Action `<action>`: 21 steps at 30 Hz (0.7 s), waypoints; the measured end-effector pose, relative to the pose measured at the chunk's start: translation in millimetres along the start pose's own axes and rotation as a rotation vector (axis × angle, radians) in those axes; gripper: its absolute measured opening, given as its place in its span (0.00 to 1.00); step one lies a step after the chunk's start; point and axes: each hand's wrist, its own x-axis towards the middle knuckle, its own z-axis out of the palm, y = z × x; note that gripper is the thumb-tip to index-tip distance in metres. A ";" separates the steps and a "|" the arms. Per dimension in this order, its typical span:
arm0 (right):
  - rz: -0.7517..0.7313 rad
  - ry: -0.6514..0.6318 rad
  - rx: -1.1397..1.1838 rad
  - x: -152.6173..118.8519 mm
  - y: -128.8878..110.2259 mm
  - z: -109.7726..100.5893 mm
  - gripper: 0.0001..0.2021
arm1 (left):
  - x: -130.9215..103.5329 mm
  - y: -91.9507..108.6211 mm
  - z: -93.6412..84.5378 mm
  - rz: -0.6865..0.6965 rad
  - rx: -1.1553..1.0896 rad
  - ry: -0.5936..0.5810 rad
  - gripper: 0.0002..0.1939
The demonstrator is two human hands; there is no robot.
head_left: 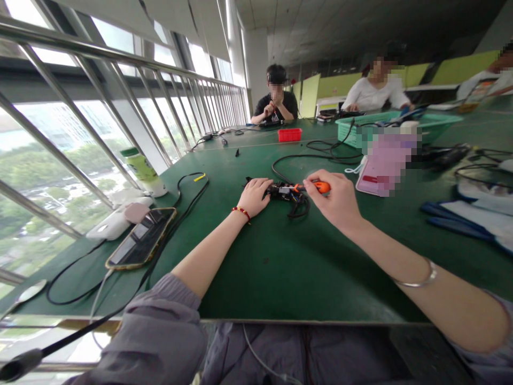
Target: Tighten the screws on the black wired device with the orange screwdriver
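Window-side room, metal railing (136,65) along the left; long green worktop (272,278) extending forward to a co-worker (276,104) in a dark top.

Workpiece: small black device (286,193) with looped wires (300,215) at the near right side. Lies on the worktop, between the two hands.

Left hand (255,197): palm down, fingers partly curled over the left end of the device, thumb against the near side. Holds the device down; cannot tell how firmly, with the contact hidden under the palm.

Right hand (334,199): closed in a pinch on an orange-handled tool (323,187), apparently a screwdriver. Points the shaft leftward, low over the device. Cannot tell the seating of the tip — too small in this view.

Cautions:
1. Possible tip slip. Likely cause: low shaft angle or shallow seating. Likely result: scratched housing or a jab to the left thumb.
2. Possible twisting of the device. Likely cause: holding at one end only.
3. Possible snagging of wires — loops close beside the tool.
4. Possible tug from the black cable (296,156), apparently running to the device from near the green basket (348,133).
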 end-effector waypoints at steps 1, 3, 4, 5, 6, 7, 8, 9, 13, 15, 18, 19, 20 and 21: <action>0.005 0.000 -0.003 0.1 0.4 0.2 0.11 | 0.0 -0.2 0.3 0.001 -0.001 0.003 0.23; 0.014 -0.005 -0.012 0.3 0.7 0.4 0.11 | -0.1 -0.3 0.6 0.003 -0.002 0.005 0.23; 0.017 -0.010 -0.016 0.4 0.7 0.5 0.11 | -0.2 -0.2 0.6 0.004 -0.002 0.003 0.23; 0.020 -0.015 -0.018 0.4 0.4 0.5 0.11 | -0.3 0.0 0.4 0.004 -0.002 0.001 0.23; 0.021 -0.020 -0.019 0.4 0.1 0.5 0.10 | -0.3 0.2 0.1 0.003 -0.002 -0.002 0.23; 0.021 -0.021 -0.019 0.4 -0.3 0.5 0.10 | -0.3 0.6 -0.3 0.002 -0.002 -0.004 0.23; 0.020 -0.018 -0.018 0.4 -0.6 0.5 0.10 | -0.3 0.9 -0.7 0.001 -0.002 -0.006 0.23; 0.021 -0.014 -0.018 0.4 -0.9 0.4 0.10 | -0.2 1.1 -1.0 -0.001 -0.003 -0.008 0.23; 0.028 0.006 -0.020 0.7 -0.4 -0.1 0.10 | -0.4 1.2 -1.1 -0.003 -0.004 -0.006 0.23; 0.032 0.009 -0.020 0.6 0.2 0.0 0.10 | -0.6 0.7 -0.4 0.000 -0.004 -0.001 0.23; 0.031 0.013 -0.020 0.2 0.7 0.3 0.10 | -0.6 -0.1 0.7 0.003 -0.005 -0.003 0.23; 0.030 0.014 -0.019 0.1 0.6 0.4 0.10 | -0.6 -0.3 0.9 0.003 -0.005 -0.005 0.23; 0.028 0.014 -0.018 0.0 0.4 0.4 0.10 | -0.5 -0.4 1.0 0.002 -0.005 -0.006 0.23; 0.026 0.013 -0.016 0.0 0.2 0.4 0.11 | -0.5 -0.5 1.0 0.002 -0.006 -0.006 0.23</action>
